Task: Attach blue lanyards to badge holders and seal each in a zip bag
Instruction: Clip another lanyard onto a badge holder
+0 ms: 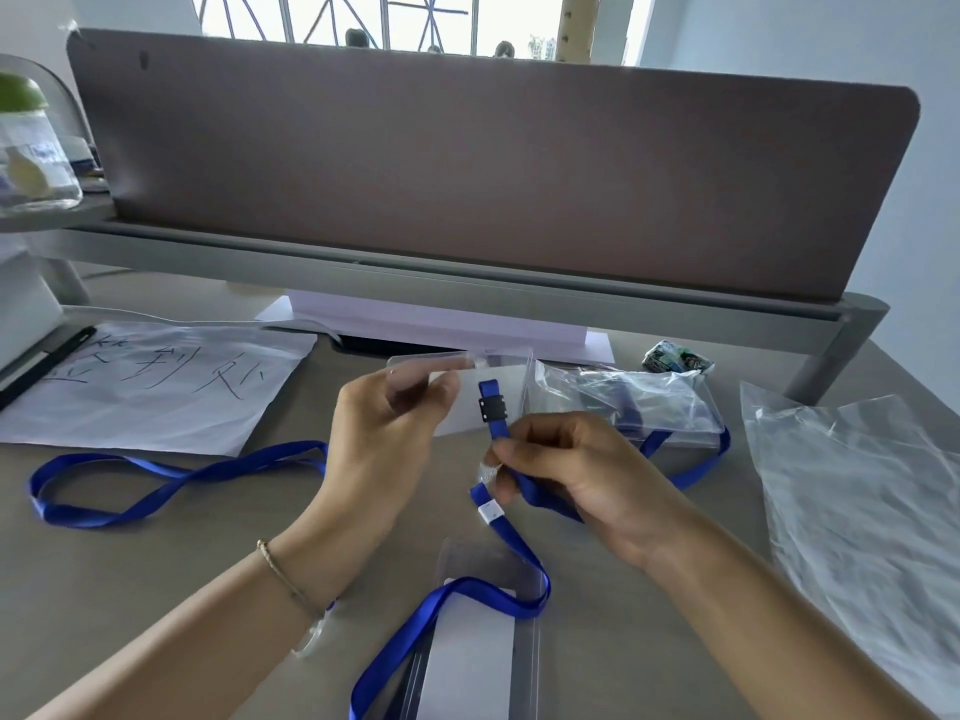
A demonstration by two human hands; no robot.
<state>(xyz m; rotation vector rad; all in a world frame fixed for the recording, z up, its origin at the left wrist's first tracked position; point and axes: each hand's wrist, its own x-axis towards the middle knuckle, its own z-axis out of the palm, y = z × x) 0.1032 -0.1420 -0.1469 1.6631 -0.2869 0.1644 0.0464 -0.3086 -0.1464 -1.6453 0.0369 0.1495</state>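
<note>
The left hand (384, 433) pinches a clear badge holder (462, 392) by its left edge, held up above the tabletop (156, 563). Just right of it, the right hand (566, 470) has thumb and fingers pressed together on the blue lanyard (491, 407) below its black clip. A sealed zip bag (634, 402) lies beyond the right hand; a second badge holder (478, 657) lies below both hands.

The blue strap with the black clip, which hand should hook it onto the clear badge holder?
The right hand, probably. It already pinches the blue strap just below the black clip, and the left hand is busy holding the clear badge holder up.
</note>
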